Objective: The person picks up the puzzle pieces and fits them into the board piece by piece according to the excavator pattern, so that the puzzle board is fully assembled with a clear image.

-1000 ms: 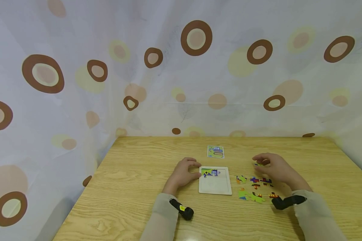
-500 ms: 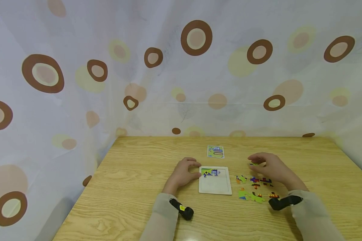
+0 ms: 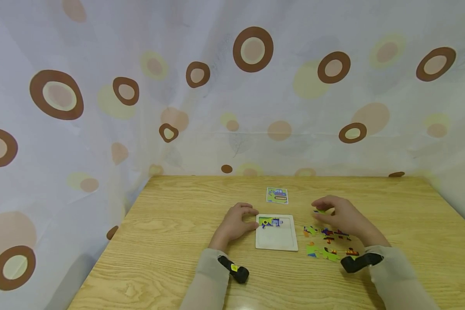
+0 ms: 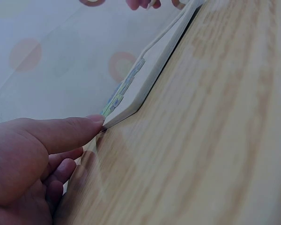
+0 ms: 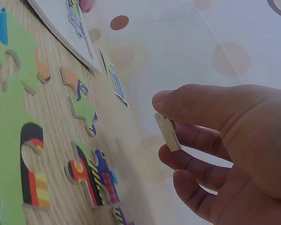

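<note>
My left hand [image 3: 234, 221] holds the left edge of a white puzzle tray [image 3: 277, 239], its thumb [image 4: 91, 124] on the rim at one corner. Joined jigsaw pieces [image 3: 270, 222] in green, yellow and blue lie in the tray's upper left. To the tray's right, my right hand [image 3: 342, 215] pinches a small jigsaw piece [image 5: 167, 131] between thumb and fingers, above the table. In the right wrist view the piece shows mostly its pale edge, so its printed face is largely hidden.
Several loose jigsaw pieces [image 3: 330, 254] lie on the wooden table [image 3: 159, 258] right of the tray, in two rough rows below the right hand. A small printed picture card [image 3: 277, 195] lies behind the tray. Patterned cloth [image 3: 201, 103] hangs behind the table.
My right hand has moved left toward the tray, carrying the jigsaw piece. My left hand and the tray have stayed in place.
</note>
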`<state>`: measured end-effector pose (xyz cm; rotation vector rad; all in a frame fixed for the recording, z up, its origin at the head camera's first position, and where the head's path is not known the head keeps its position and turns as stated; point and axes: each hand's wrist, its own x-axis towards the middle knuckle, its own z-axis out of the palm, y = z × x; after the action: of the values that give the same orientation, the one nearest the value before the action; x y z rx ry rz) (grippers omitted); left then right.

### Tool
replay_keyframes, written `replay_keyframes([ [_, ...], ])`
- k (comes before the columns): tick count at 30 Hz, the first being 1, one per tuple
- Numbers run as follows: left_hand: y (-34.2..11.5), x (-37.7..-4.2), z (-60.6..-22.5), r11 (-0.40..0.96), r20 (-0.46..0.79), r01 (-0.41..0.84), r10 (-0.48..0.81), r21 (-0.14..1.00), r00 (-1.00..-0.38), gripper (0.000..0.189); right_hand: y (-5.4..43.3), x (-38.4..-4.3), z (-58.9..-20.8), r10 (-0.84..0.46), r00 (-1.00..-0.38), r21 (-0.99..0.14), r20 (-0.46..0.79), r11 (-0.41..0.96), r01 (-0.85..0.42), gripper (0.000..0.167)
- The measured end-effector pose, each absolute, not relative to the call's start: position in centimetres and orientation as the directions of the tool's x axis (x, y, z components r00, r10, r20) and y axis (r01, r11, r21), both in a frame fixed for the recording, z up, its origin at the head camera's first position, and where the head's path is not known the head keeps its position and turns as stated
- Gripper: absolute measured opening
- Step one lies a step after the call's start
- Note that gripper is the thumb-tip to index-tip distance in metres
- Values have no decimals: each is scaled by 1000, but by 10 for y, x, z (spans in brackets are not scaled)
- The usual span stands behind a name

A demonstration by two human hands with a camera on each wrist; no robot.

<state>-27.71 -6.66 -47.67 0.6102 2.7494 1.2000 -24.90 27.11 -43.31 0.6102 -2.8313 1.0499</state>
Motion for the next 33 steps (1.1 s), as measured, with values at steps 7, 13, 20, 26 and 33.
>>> replay_keyframes([
  [7,-66,-278,-477,625,78,322,385,711,-920,34,262,-245,-424,-361,-908,-597,213,688,-413,34],
  [13,-66,-278,-477,621,86,327,386,712,-919,34,258,-244,-421,-363,-910,-587,198,700,-407,33],
  [20,-65,-279,-475,613,86,325,386,720,-918,34,251,-243,-416,-381,-905,-585,190,696,-416,34],
  [26,-65,-280,-477,619,79,325,390,715,-917,34,244,-243,-417,-407,-891,-594,200,673,-440,34],
  [33,-67,-279,-479,625,78,325,389,710,-918,34,231,-246,-417,-435,-874,-595,218,650,-472,34],
])
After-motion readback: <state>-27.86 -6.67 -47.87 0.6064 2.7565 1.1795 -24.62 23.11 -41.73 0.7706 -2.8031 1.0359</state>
